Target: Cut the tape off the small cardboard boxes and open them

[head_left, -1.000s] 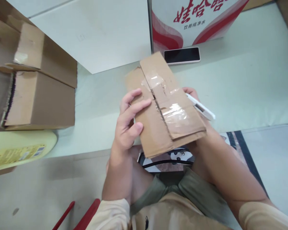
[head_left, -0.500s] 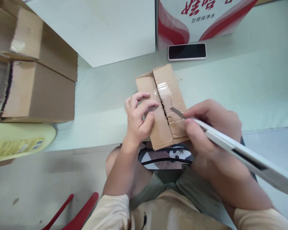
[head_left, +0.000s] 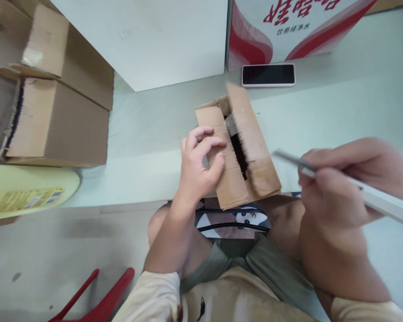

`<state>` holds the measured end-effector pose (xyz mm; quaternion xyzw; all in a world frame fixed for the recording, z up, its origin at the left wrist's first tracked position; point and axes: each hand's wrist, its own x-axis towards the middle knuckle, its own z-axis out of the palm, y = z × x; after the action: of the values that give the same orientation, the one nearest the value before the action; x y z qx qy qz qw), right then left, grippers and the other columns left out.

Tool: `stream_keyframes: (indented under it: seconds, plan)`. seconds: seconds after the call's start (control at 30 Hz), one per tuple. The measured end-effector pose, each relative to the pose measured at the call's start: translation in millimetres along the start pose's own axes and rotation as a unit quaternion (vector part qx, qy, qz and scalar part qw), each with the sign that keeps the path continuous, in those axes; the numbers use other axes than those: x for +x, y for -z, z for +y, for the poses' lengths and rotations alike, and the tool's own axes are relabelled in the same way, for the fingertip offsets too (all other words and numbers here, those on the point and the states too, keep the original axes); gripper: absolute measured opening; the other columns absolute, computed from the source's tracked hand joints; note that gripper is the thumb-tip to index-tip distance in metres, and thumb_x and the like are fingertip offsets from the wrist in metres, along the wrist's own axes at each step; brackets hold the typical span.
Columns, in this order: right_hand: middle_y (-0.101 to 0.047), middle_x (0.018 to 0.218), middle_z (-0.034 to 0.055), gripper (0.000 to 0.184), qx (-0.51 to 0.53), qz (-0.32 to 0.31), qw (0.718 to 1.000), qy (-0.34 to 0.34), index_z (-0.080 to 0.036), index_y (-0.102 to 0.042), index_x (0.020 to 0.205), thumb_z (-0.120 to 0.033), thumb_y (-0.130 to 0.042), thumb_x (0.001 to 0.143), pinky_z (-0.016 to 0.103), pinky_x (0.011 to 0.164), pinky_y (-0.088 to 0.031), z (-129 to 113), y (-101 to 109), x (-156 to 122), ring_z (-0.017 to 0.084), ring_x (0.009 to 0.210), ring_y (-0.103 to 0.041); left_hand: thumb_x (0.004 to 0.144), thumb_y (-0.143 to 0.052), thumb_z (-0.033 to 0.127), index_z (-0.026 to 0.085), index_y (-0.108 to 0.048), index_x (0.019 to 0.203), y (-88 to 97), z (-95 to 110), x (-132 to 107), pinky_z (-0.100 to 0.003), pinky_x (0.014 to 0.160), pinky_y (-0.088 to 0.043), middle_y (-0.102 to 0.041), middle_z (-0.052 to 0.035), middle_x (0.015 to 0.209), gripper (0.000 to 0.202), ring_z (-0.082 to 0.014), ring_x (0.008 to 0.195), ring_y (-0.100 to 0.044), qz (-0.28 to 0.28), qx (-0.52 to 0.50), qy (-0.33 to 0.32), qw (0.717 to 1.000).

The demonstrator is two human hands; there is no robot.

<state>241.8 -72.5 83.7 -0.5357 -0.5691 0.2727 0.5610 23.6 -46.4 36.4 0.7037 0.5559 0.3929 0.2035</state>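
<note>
A small brown cardboard box (head_left: 230, 172) sits at the table's front edge, its right flap (head_left: 251, 127) raised and a dark gap along the middle. Clear tape hangs at that gap; what lies inside is too dark to make out. My left hand (head_left: 201, 161) grips the box at its left side, thumb and bent fingers pressing on the left flap. Off to the right, clear of the cardboard, my right hand (head_left: 349, 183) is closed around a white utility knife (head_left: 386, 201). Its blade is out and points left, blurred by motion.
A phone (head_left: 268, 75) lies behind the box, before a red-and-white carton (head_left: 298, 33). A large white box (head_left: 161, 44) stands at the back. Brown cartons (head_left: 74, 120) and a yellow bottle (head_left: 30, 190) are on the left. Below is a red chair part (head_left: 112, 297).
The right flap has lifted and the slit has widened into a gap. My right hand has drawn the knife away to the right. My left hand stays on the box.
</note>
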Motion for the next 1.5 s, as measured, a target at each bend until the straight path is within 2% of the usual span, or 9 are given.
stream_keyframes:
  seconds: [0.07,0.23,0.37,0.5,0.73,0.87,1.07,1.33,1.5]
  plan:
    - [-0.073,0.081,0.0001,0.012,0.0,0.087,0.996,0.012,-0.026,-0.07,0.095,-0.029,-0.077,0.085,0.033,0.063,-0.054,14.9,-10.7,4.3,0.018,0.071,-0.07,0.092,-0.064,0.038,0.022,-0.071,0.116,9.3,10.4,-2.7,-0.052,0.12,-0.044,-0.056,-0.0142,0.144,0.029,-0.033,0.138,-0.053,-0.03,0.023,0.021,0.999]
    - [-0.081,0.116,0.0056,0.027,0.079,-0.057,0.993,-0.06,-0.03,-0.066,0.109,-0.054,-0.065,0.098,0.043,0.087,-0.065,53.6,-36.7,9.4,0.025,0.105,-0.079,0.087,-0.074,0.039,0.024,-0.071,0.121,21.6,44.0,-10.3,-0.071,0.132,-0.015,-0.039,-0.0148,0.164,0.037,-0.0428,0.159,-0.03,-0.181,0.112,-0.045,0.976]
    - [-0.082,0.112,0.0051,0.032,0.127,-0.047,0.987,-0.084,-0.031,-0.059,0.105,-0.062,-0.063,0.097,0.045,0.087,-0.066,63.2,-40.3,7.9,0.025,0.097,-0.081,0.075,-0.087,0.052,0.022,-0.075,0.11,25.2,48.2,-10.7,-0.076,0.133,-0.004,-0.031,-0.0153,0.168,0.048,-0.0499,0.162,-0.021,-0.211,0.125,-0.051,0.968]
    - [-0.079,0.084,0.0024,0.03,0.07,-0.038,0.989,-0.127,-0.031,-0.054,0.102,-0.061,-0.055,0.1,0.046,0.086,-0.063,76.0,-36.3,14.1,0.024,0.083,-0.079,0.065,-0.094,0.056,0.023,-0.074,0.111,40.0,27.0,-8.9,-0.075,0.132,-0.016,-0.026,-0.0138,0.17,0.06,-0.0523,0.161,-0.02,-0.187,0.112,-0.05,0.975]
    - [-0.075,0.081,0.0059,0.027,-0.14,-0.193,0.957,-0.167,-0.028,-0.051,0.093,-0.054,-0.059,0.09,0.047,0.08,-0.057,95.1,-34.4,21.1,0.03,0.083,-0.074,0.064,-0.086,0.077,0.025,-0.069,0.119,45.5,-61.4,1.2,-0.062,0.125,-0.041,-0.048,-0.0148,0.151,0.078,-0.0441,0.148,-0.047,-0.016,-0.066,-0.122,0.99]
    - [-0.077,0.104,0.0074,0.038,0.014,-0.145,0.984,-0.105,-0.03,-0.042,0.1,-0.065,-0.056,0.093,0.051,0.103,-0.055,92.8,-38.9,16.4,0.03,0.119,-0.073,0.063,-0.085,0.08,0.028,-0.064,0.135,32.3,-93.9,-5.9,-0.062,0.119,-0.047,-0.062,-0.0137,0.137,0.092,-0.0408,0.136,-0.06,-0.045,-0.138,-0.068,0.987]
    - [-0.072,0.109,0.0026,0.055,0.166,-0.116,0.975,-0.086,-0.032,-0.036,0.102,-0.074,-0.068,0.085,0.042,0.093,-0.057,105.0,-41.0,19.9,0.021,0.1,-0.074,0.05,-0.087,0.086,0.027,-0.064,0.137,17.3,-85.7,-6.9,-0.057,0.103,-0.061,-0.074,-0.0159,0.12,0.108,-0.0418,0.127,-0.068,-0.002,-0.207,0.096,0.974]
    - [-0.049,0.079,-0.0087,0.081,0.146,-0.27,0.946,-0.106,-0.03,-0.038,0.098,-0.051,-0.101,0.051,0.029,0.062,-0.04,121.2,-29.9,20.2,0.013,0.065,-0.046,0.055,-0.083,0.088,0.018,-0.073,0.1,21.8,-79.1,7.2,-0.049,0.094,-0.063,-0.076,-0.0159,0.099,0.084,-0.0379,0.11,-0.074,-0.01,-0.163,0.133,0.978]
    - [-0.044,0.081,-0.0082,0.073,0.008,-0.093,0.987,-0.129,-0.029,-0.036,0.098,-0.044,-0.096,0.058,0.03,0.064,-0.036,111.9,-41.0,16.4,0.013,0.068,-0.041,0.065,-0.087,0.07,0.022,-0.068,0.081,21.3,-79.2,7.1,-0.044,0.097,-0.059,-0.073,-0.0092,0.097,0.054,-0.0305,0.108,-0.072,0.113,-0.058,0.101,0.987]
